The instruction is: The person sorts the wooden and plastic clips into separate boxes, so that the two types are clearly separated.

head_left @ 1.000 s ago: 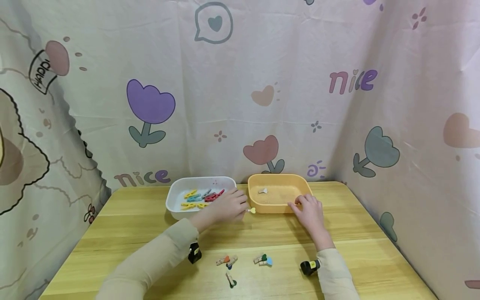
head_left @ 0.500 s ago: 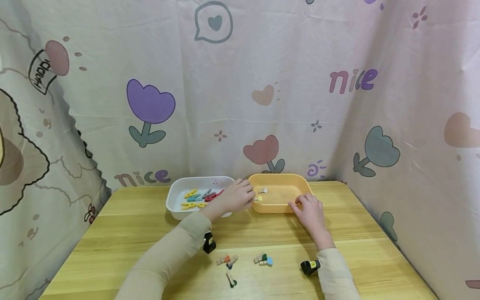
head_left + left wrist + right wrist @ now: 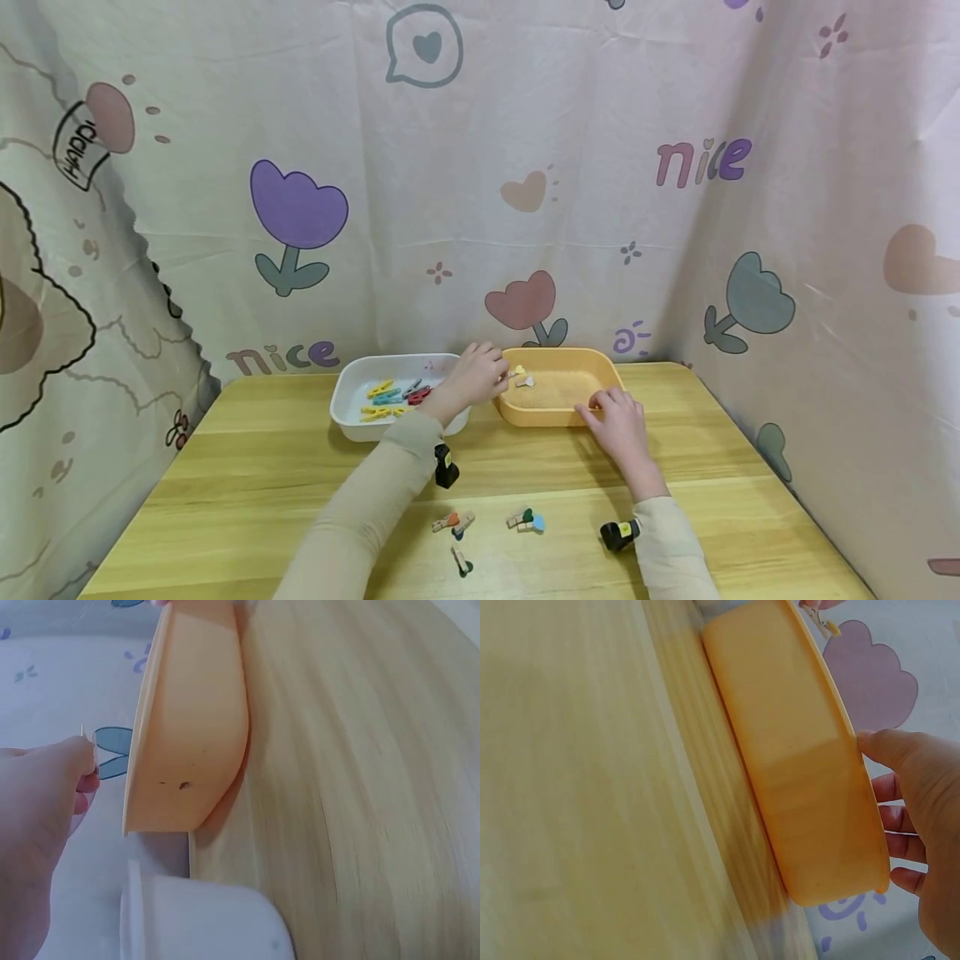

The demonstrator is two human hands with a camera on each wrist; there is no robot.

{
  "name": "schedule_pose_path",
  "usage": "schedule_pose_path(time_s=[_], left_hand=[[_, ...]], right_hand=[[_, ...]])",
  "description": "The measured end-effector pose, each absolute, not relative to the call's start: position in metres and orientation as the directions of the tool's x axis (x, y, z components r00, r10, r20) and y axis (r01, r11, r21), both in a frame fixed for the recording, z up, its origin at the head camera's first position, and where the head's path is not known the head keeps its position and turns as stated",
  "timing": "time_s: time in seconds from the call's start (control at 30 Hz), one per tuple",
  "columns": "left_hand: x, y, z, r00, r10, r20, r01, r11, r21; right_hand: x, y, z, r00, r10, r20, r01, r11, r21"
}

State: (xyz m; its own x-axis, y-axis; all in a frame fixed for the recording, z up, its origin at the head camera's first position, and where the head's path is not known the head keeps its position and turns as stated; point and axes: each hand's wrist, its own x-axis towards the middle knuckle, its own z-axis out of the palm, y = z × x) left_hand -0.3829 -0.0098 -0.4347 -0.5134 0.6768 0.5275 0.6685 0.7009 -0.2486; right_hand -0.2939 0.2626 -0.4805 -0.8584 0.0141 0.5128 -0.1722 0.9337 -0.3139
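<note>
My left hand (image 3: 474,377) is over the left edge of the yellow tray (image 3: 551,417), pinching a small wooden clothespin with a yellow heart (image 3: 519,370). The right wrist view shows that clothespin (image 3: 825,624) in the left fingertips, above the rim. A clothespin with a white heart (image 3: 525,382) lies on the tray's floor. At the tray's front right, my right hand (image 3: 618,423) holds the rim, thumb outside and fingers behind it. In the left wrist view, the left hand (image 3: 45,795) is beside the rim, its grip partly hidden.
A white tray (image 3: 356,427) with several yellow, teal, grey and red plastic clips (image 3: 386,398) stands to the left. Nearer on the wooden table lie several heart clothespins: orange (image 3: 447,522), green (image 3: 461,562) and light blue (image 3: 534,523) among them. A patterned curtain (image 3: 420,208) hangs behind.
From beside the white tray, my left hand has moved right and farther back with the yellow-heart clothespin, which is now over the yellow tray. The right hand has stayed on the rim.
</note>
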Motion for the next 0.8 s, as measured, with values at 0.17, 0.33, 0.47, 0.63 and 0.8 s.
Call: schedule_pose_path(time_s=[0.17, 0.33, 0.47, 0.63, 0.8], left_hand=[[-0.385, -0.001, -0.433, -0.675, 0.592, 0.441, 0.600, 0.788, -0.139], [-0.390, 0.007, -0.436, -0.750, 0.524, 0.403, 0.549, 0.833, -0.063], [-0.395, 0.010, -0.441, -0.790, 0.480, 0.382, 0.511, 0.859, -0.023], [-0.398, 0.011, -0.447, -0.821, 0.438, 0.366, 0.469, 0.883, -0.005], [-0.397, 0.010, -0.451, -0.835, 0.415, 0.362, 0.450, 0.893, 0.013]], right_hand=[[-0.294, 0.263, -0.480, -0.863, 0.015, 0.505, -0.165, 0.936, -0.310], [-0.294, 0.263, -0.480, -0.864, 0.018, 0.504, -0.165, 0.934, -0.316], [-0.295, 0.263, -0.480, -0.861, 0.020, 0.508, -0.167, 0.933, -0.319], [-0.295, 0.263, -0.481, -0.858, 0.019, 0.514, -0.168, 0.934, -0.316], [-0.294, 0.262, -0.481, -0.857, 0.017, 0.516, -0.172, 0.933, -0.316]])
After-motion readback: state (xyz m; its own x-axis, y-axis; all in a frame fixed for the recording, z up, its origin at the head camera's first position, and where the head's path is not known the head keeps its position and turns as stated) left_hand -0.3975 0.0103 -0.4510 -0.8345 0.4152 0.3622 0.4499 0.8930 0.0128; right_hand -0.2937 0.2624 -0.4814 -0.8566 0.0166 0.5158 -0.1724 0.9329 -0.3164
